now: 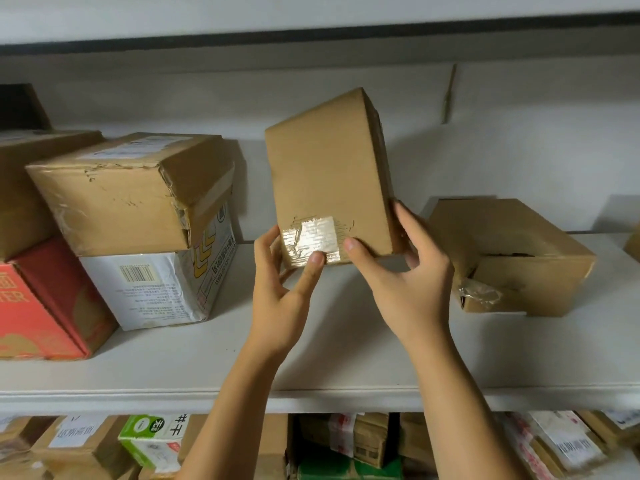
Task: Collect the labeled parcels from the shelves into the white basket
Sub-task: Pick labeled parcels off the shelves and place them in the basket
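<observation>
White shelf [145,362], tilted brown parcel [329,174], tape patch [311,237], left hand [280,296] and right hand [408,285] gripping its base

Betw. the stacked boxes [121,192] on your left & the low brown box [519,244] on your right, the shelf [346,351] is bare: a clear lane toward you, under & in front of the held box [325,174]. Gaps show on both sides of it. Upper shelf [311,36] caps headroom.

Surface finishes
Tall brown cardboard parcel [329,174]: matt, scuffed; its clear tape patch [311,239] glossy, wrinkled. White shelf board [346,348]: smooth, matt.
</observation>
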